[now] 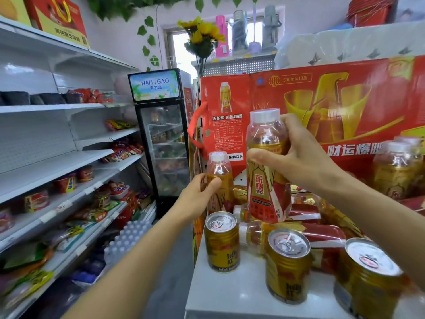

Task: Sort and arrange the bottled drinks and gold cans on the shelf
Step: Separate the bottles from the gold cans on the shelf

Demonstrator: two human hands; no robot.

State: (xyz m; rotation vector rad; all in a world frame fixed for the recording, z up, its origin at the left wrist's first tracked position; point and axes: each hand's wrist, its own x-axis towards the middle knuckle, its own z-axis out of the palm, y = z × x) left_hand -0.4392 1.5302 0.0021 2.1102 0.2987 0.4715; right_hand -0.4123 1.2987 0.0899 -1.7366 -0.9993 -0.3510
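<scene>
My right hand (296, 155) grips a big bottled drink (266, 180) with a red and gold label and a white cap, held upright in the air above the shelf. Further left and back, my left hand (197, 196) is closed around a smaller bottle (218, 173) of the same drink, which stands upright. Three gold cans (222, 241) (287, 265) (370, 279) stand on the white shelf (230, 293) in front. Several more bottles (310, 229) lie on their sides behind the cans. Upright bottles (395, 171) stand at the far right.
A large red gift carton (333, 100) stands behind the bottles. A glass-door drinks fridge (163, 139) is at the aisle's end. Snack shelves (69, 180) run along the left, with a pack of water bottles (128, 236) on the floor.
</scene>
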